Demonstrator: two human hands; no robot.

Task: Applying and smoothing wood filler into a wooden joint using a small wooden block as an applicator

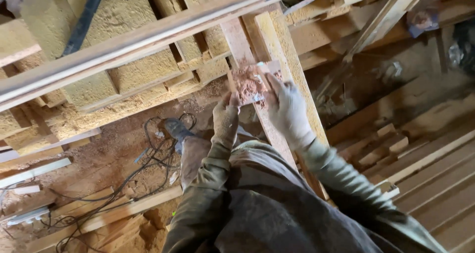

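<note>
Both of my hands wear dusty work gloves and hold one small flat piece (250,83), reddish-brown and caked with sawdust, in front of my chest. My left hand (226,118) grips its lower left corner with the thumb on top. My right hand (287,108) lies on its right side, fingers spread over the edge. Right behind the piece a long pale wooden plank (279,45) runs away from me, coated in yellow sawdust.
A long metal rail (148,38) crosses the upper left. Sawdust-covered timber stacks (123,70) lie beneath it. Black cables (148,159) snake over the dusty floor beside my shoe (176,129). Planks (435,169) lie in rows at the right.
</note>
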